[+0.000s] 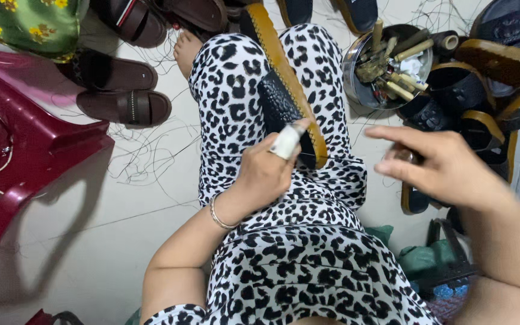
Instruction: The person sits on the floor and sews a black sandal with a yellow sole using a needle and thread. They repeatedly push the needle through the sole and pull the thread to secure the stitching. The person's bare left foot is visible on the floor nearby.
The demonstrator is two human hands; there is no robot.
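A black sandal with a tan sole (pixel 286 90) lies lengthwise between my legs, which are covered in black-and-white spotted cloth. My left hand (pixel 266 171) grips the near end of this sandal, and its thumb is wrapped in white tape. My right hand (pixel 446 165) hovers to the right with fingers spread and pointing left. Something small and dark shows behind its fingers, and I cannot tell whether the hand holds it.
A round metal bowl (pixel 386 63) full of sticks and tools sits at upper right. Black and tan sandals (pixel 489 90) are piled to the right. Brown sandals (pixel 121 90) lie at upper left beside a dark red plastic chair (pixel 25 150). Loose threads litter the pale floor.
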